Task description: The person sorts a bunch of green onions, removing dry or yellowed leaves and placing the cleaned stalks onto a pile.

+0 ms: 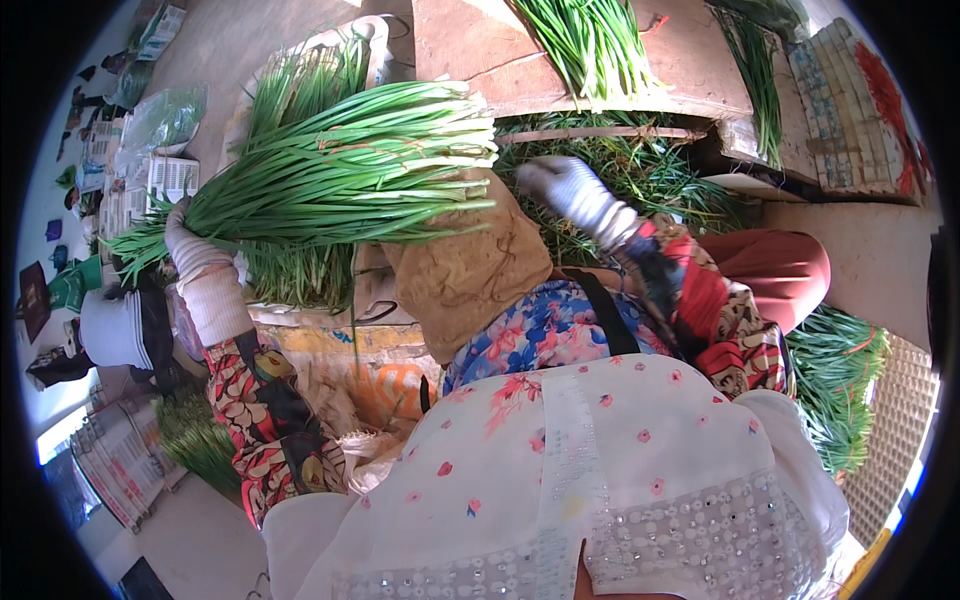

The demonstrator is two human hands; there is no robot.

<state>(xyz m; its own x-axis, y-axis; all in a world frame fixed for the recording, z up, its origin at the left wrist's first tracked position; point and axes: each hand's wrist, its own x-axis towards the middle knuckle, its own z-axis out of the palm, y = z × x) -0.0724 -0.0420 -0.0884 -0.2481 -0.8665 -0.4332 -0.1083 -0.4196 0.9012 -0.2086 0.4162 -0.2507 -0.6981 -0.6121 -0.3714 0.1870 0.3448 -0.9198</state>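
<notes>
A large bundle of garlic chives (340,170), long and green with pale cut ends to the right, is held up over my lap. A thin reddish tie runs across its middle. My left hand (188,240), in a pale glove, is closed round the leafy end. Beyond the pale ends, apart from them, is my gloved right hand (575,190). Its grey fingers look curled together, and whatever they may hold is hidden. Under the bundle, a brown cloth (470,270) covers my knee.
More chives (590,50) lie on a board (465,75) ahead. Loose green leaves (620,165) fill the space below its edge. Another chive stack (300,275) is behind the held bundle. Further bundles (835,385) lie at my right, beside a woven mat (895,410).
</notes>
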